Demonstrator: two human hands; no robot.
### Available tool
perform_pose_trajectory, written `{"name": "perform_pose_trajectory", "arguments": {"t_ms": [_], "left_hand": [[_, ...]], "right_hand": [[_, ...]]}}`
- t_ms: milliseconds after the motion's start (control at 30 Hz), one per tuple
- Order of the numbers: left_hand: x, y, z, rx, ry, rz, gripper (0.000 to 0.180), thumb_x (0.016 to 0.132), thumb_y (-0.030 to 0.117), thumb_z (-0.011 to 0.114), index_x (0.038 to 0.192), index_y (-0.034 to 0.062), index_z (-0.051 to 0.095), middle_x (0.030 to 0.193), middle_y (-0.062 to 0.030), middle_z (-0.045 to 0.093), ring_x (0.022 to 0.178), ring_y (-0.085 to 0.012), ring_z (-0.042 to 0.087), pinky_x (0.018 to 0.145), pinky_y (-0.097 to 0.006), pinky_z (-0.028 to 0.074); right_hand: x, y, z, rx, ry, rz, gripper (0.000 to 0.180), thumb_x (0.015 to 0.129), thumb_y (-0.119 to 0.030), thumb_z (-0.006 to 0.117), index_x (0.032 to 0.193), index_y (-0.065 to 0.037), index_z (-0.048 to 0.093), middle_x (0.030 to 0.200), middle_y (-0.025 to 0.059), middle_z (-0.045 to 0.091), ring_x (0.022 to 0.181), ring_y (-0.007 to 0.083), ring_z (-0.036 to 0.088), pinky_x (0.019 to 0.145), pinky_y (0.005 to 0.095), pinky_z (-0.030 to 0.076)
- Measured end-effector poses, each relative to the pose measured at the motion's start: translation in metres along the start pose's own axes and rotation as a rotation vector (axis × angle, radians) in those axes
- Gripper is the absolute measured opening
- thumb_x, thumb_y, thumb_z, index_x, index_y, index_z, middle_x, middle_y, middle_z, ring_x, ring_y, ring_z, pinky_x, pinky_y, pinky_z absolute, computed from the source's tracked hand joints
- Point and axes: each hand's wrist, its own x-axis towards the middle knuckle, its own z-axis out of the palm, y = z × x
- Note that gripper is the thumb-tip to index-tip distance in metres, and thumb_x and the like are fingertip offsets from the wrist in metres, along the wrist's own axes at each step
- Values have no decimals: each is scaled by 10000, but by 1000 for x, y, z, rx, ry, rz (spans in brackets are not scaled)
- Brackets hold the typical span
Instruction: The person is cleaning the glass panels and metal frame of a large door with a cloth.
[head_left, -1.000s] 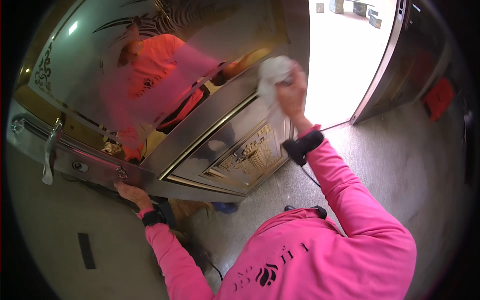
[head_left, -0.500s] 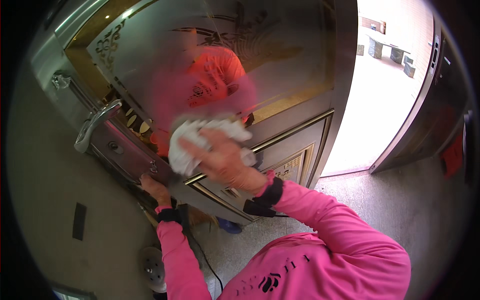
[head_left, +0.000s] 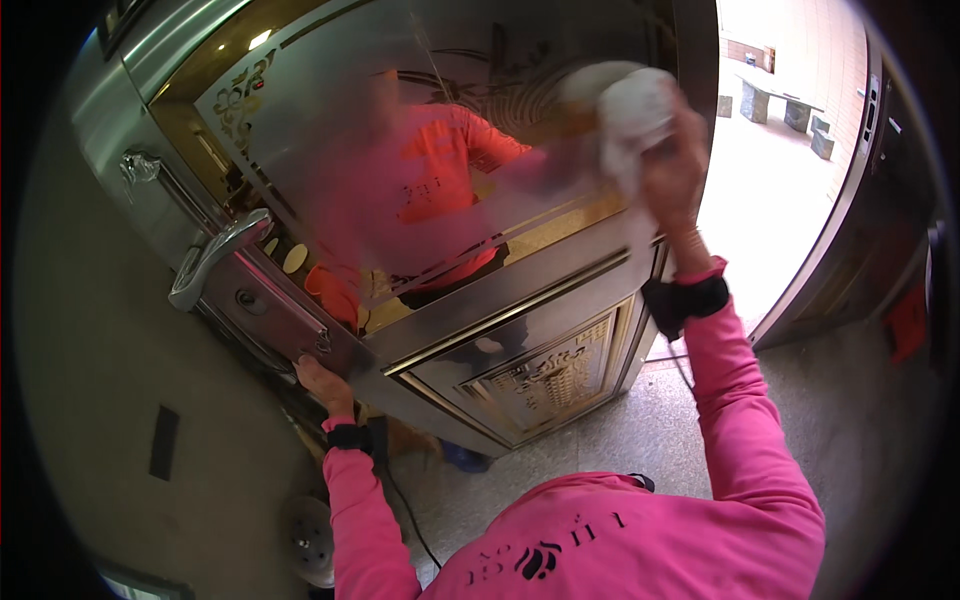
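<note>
While the right hand point(head_left: 675, 165) grips a white cloth point(head_left: 636, 112) at the right side of the door's glass point(head_left: 350, 120), the left hand point(head_left: 324, 384), well apart from the cloth, meets the door's edge; whether it grips, one cannot tell.

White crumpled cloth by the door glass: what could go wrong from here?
The white crumpled cloth in the right hand has a loose hanging end, which might snag on the silver metal door. The left hand, at its handle-side edge, could get pinched if the door swings.
</note>
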Motion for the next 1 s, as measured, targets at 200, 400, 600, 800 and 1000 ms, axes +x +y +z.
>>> {"name": "perform_pose_trajectory", "arguments": {"t_ms": [200,400,600,800,1000], "left_hand": [[9,-21,-10,299,28,239,397,891,304,319,828,-49,489,797,-146,515,718,-267,483,682,-381,405],[14,-27,-34,93,-5,16,489,949,414,321,1035,-28,514,1008,-82,545,859,-197,510,828,-321,425],[18,-33,-40,223,-55,42,496,956,406,300,1083,-27,507,1070,-95,536,914,-201,515,849,-323,420],[16,-41,-26,69,-28,54,447,945,365,308,1040,-19,516,1028,-87,548,893,-193,529,835,-334,432],[10,-28,-30,264,-133,66,457,959,374,280,991,-16,517,973,-65,540,827,-175,497,811,-302,428]], "right_hand": [[-1,58,-13,289,144,537,457,825,-40,594,1258,4,454,1116,150,564,1035,236,550,894,335,438],[-67,-33,13,77,5,137,589,717,-8,598,1284,-14,441,1265,144,498,1154,309,477,1014,388,317],[-130,-96,20,293,-497,-203,510,674,-99,615,1172,-209,603,1119,121,523,1029,277,528,884,409,416],[-95,-43,22,215,-317,-121,512,670,-94,657,1172,-164,591,1156,130,523,1055,304,523,873,399,418],[-3,48,-10,129,106,211,464,784,26,591,1234,-10,486,1099,101,602,1032,217,553,903,316,430]]}}
